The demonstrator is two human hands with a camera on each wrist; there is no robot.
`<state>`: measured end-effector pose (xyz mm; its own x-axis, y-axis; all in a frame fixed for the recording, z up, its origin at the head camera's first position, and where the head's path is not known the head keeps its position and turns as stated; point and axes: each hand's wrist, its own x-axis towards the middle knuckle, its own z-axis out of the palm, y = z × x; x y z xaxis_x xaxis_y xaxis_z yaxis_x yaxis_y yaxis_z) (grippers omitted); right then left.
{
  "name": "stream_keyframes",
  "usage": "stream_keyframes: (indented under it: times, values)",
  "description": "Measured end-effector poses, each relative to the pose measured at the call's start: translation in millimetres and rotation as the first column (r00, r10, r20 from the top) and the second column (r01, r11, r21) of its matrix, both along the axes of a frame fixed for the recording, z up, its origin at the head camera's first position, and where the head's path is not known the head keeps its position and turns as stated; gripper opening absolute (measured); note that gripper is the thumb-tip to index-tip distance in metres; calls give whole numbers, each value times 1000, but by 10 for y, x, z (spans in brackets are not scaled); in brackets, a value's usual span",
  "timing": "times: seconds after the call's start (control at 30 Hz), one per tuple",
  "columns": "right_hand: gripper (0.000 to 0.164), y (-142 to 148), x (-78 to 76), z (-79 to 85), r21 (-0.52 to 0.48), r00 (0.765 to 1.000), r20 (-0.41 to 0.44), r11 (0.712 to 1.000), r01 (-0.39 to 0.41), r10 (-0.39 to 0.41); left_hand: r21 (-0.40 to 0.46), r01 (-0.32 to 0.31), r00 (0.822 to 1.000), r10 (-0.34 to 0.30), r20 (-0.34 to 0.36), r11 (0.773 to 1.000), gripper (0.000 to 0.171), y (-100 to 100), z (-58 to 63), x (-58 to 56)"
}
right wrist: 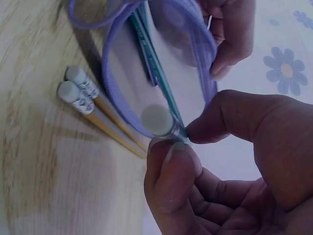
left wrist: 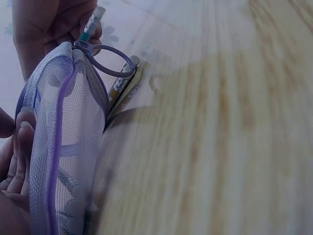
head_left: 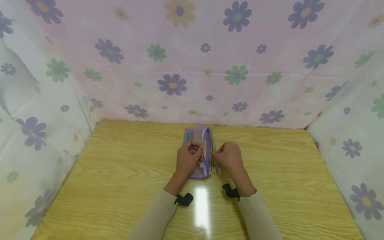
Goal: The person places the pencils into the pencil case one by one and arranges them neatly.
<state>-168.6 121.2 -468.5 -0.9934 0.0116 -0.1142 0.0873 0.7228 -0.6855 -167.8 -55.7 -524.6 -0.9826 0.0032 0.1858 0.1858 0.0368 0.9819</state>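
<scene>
A mesh pencil pouch (head_left: 207, 170) with purple trim lies on the table, its zipped mouth spread apart toward the right. My left hand (head_left: 188, 159) pinches the edge of that mouth. Between thumb and fingertips, my right hand (head_left: 231, 156) pinches a green pencil (right wrist: 157, 120) near its white eraser end, just right of the pouch. Two yellow pencils (right wrist: 110, 126) lie alongside the pouch with their erasers toward me. Several blue-green pencils (head_left: 187, 136) show through the mesh on the left, partly hidden by my left hand.
The wooden table (head_left: 126, 166) extends to both sides and toward me. Behind it hangs a flowered cloth (head_left: 192, 60), with more cloth at the left and right. A thin loop (left wrist: 110, 66) sticks out from the pouch's near end.
</scene>
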Motion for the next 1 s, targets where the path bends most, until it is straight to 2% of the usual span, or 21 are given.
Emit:
stream_keyframes:
  times: [0.33,0.63,1.0]
  values:
    - [31,-34,16,18,-16,998,1,998,-62,62,21,5,1000,-5,-3,1000,7,-2,5,-2]
    - [32,-70,-4,-66,-46,999,-30,998,-44,42,19,6,1000,-6,-3,1000,5,1,-21,-12]
    - [23,-119,-5,-76,-66,999,5,997,-38,38,18,7,1000,-6,-8,1000,4,-4,-33,-14]
